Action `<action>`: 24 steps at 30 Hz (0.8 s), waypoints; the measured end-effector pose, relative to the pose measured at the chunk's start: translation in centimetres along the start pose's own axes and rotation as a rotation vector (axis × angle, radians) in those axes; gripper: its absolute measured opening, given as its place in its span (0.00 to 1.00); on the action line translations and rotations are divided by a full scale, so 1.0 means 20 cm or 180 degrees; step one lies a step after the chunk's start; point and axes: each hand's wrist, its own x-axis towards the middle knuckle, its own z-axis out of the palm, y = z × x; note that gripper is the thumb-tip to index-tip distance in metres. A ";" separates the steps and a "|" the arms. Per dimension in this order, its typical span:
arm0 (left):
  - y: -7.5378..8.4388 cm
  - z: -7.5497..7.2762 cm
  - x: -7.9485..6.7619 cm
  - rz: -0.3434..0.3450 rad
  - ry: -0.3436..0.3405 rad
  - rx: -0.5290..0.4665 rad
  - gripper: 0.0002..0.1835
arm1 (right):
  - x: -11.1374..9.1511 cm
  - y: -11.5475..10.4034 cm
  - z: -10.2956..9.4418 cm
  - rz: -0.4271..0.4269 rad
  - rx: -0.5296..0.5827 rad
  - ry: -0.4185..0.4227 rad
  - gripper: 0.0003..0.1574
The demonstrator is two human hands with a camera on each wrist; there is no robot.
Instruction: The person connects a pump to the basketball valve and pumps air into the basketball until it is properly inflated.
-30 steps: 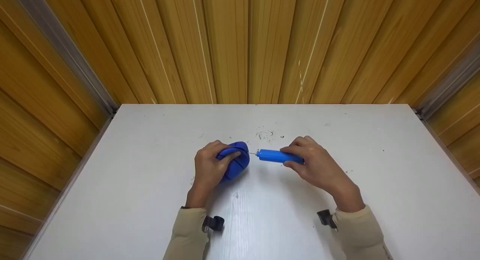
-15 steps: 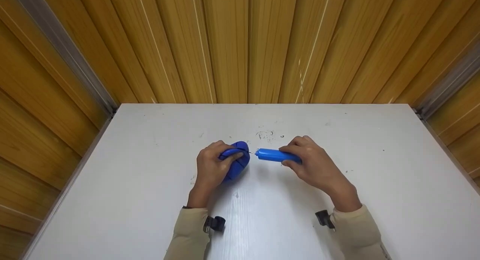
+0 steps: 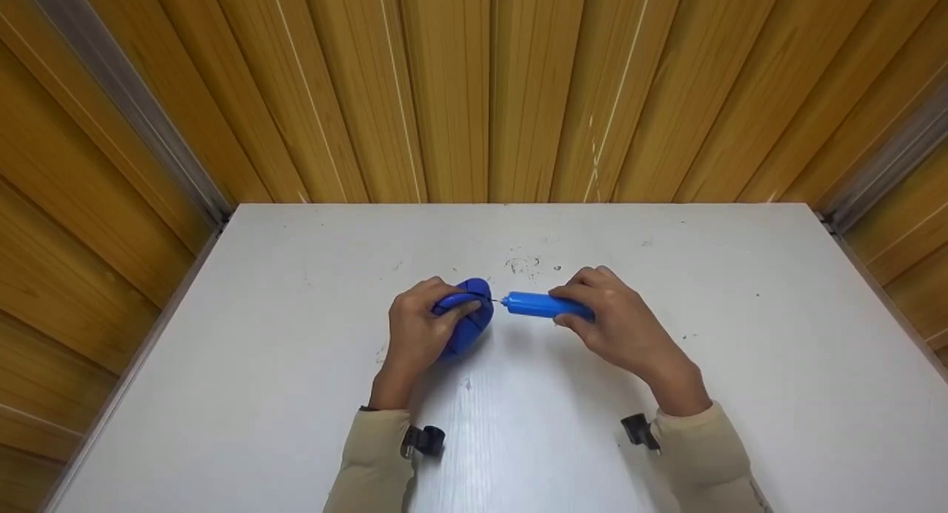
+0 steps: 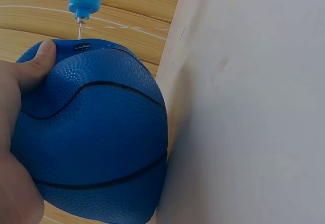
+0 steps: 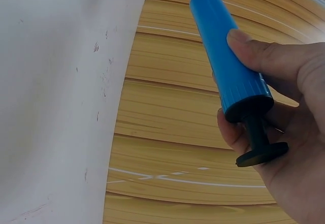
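Note:
My left hand [image 3: 420, 324] grips a blue, partly collapsed ball [image 4: 101, 132] with dark seam lines, thumb pressing near its top in the left wrist view. The ball is dented and folded where I hold it. In my right hand [image 3: 618, 324] is a light blue hand pump [image 3: 533, 304], held round its barrel by thumb and fingers. A thin metal needle [image 4: 79, 31] sticks out of the pump's tip and reaches the ball beside its dark valve spot [image 4: 83, 46]. At the pump's rear, the black plunger handle [image 5: 261, 154] is partly pulled out, close to my palm.
A white table [image 3: 296, 394] with scuff marks [image 3: 526, 265] lies under both hands. Wood-patterned panels [image 3: 452, 91] rise behind it and at both sides. Black wrist cameras [image 3: 428, 440] sit at the cuffs of the beige sleeves.
The right hand with the pump has moved slightly left, nearer the ball. The left hand has shifted a little right with the ball, then stayed still.

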 end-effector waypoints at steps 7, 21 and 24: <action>0.00 0.00 0.00 0.0045 -0.0042 -0.0071 0.06 | 0.00 0.01 0.01 -0.0018 0.0036 0.0002 0.17; -0.03 -0.04 0.01 -0.0190 0.0082 -0.0397 0.05 | 0.00 0.07 0.00 0.0183 0.0235 -0.0160 0.19; -0.03 -0.04 0.00 -0.0216 0.0107 -0.0416 0.06 | 0.00 0.08 0.01 0.0205 0.0232 -0.0167 0.18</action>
